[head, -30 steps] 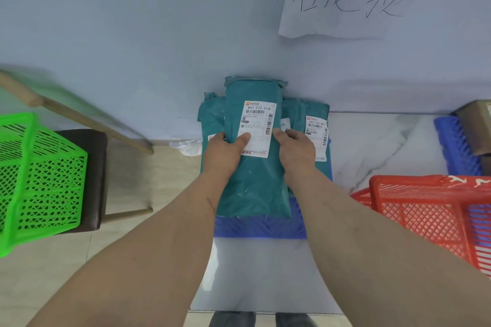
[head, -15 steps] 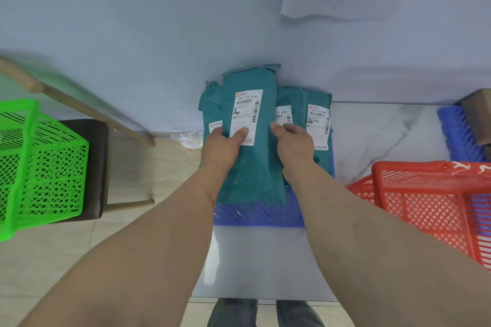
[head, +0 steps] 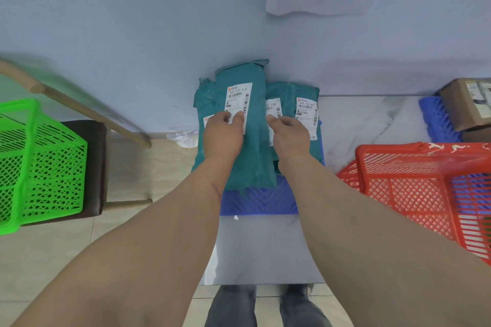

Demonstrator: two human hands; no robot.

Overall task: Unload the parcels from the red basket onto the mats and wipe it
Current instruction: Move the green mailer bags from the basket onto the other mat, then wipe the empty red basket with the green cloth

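1. At the table's right edge stands the red plastic mesh basket (head: 414, 183).
2. Teal plastic mailer parcels (head: 247, 141) lie on the blue ribbed mat (head: 260, 200) at the far edge.
3. Left hand (head: 221, 138) and right hand (head: 291, 135) rest on them, fingers loosely extended, gripping nothing.

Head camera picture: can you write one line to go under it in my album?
Both hands, left hand and right hand, press a teal parcel onto a blue mat beside the red basket.
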